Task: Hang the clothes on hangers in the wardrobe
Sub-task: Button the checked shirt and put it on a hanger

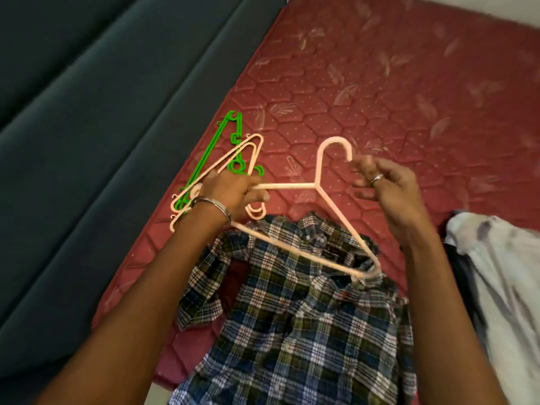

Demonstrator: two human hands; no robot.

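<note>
Holding: left hand [233, 191] grips the peach hanger [330, 211] by one shoulder arm, fingers curled round the bar.
Right hand [388, 185]: near the hook at about 1 o'clock, blurred; fingers loosely curled and apart, gripping nothing that I can see.
Hanger position: lifted above the collar end of the plaid shirt [295, 311], hook pointing to 12 o'clock, far corner low at 4 o'clock over the cloth.
Shirt: lying flat on the red mattress [394, 83], centre to 6 o'clock, collar toward the hanger.
Spare hangers [210, 171]: green and peach, stacked at 10 o'clock by the mattress edge.
Other clothes [496, 273]: pale heap at 4 o'clock.
Handling, hanger: likely light, stiff, smooth plastic; best held at the neck below the hook.
Handling, shirt: soft and limp; probably take it at the collar or a shoulder seam to feed the hanger in.
</note>
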